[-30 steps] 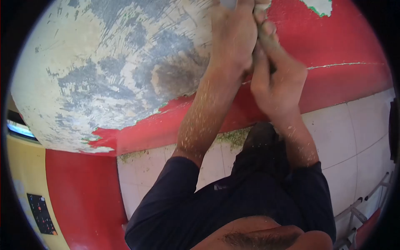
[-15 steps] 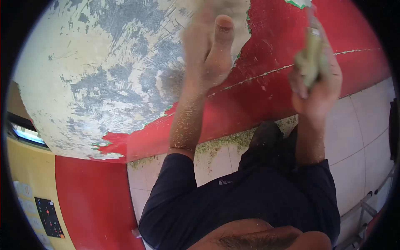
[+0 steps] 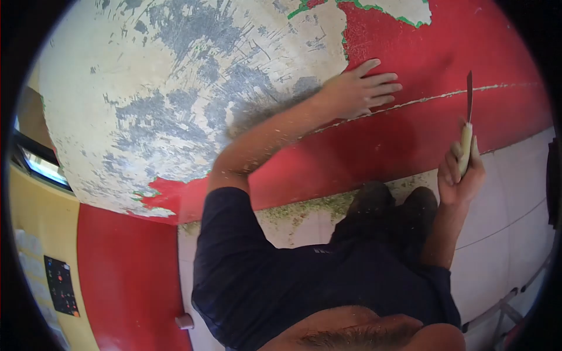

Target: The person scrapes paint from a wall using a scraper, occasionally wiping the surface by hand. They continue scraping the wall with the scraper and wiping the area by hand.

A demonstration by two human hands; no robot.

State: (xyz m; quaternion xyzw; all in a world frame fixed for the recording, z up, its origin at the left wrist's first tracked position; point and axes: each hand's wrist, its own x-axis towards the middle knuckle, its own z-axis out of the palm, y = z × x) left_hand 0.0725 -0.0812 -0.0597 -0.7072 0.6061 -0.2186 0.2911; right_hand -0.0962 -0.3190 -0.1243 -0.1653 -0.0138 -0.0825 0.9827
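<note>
My left hand [image 3: 360, 92] lies with fingers spread against the red painted part of the wall [image 3: 404, 52], just right of the stripped area. Off to the right, my right hand [image 3: 461, 178] is closed round the pale handle of a scraper [image 3: 466, 146]. Its thin metal blade is seen nearly edge-on, points up and appears clear of the wall. The stripped patch [image 3: 175, 76] shows grey and cream scratched plaster, with ragged green and red paint edges. Dust specks cling to my left forearm.
Paint flakes [image 3: 316, 210] are scattered on the tiled floor [image 3: 492, 193] along the wall's foot, near my dark shoes. A metal ladder-like frame [image 3: 506, 310] stands at lower right. A yellow and red wall [image 3: 126, 269] with a black poster [image 3: 61, 285] is at left.
My left hand has moved right and down from the stripped patch onto the red paint, fingers now spread. My right hand has drawn the scraper down and back from the upper paint edge.
</note>
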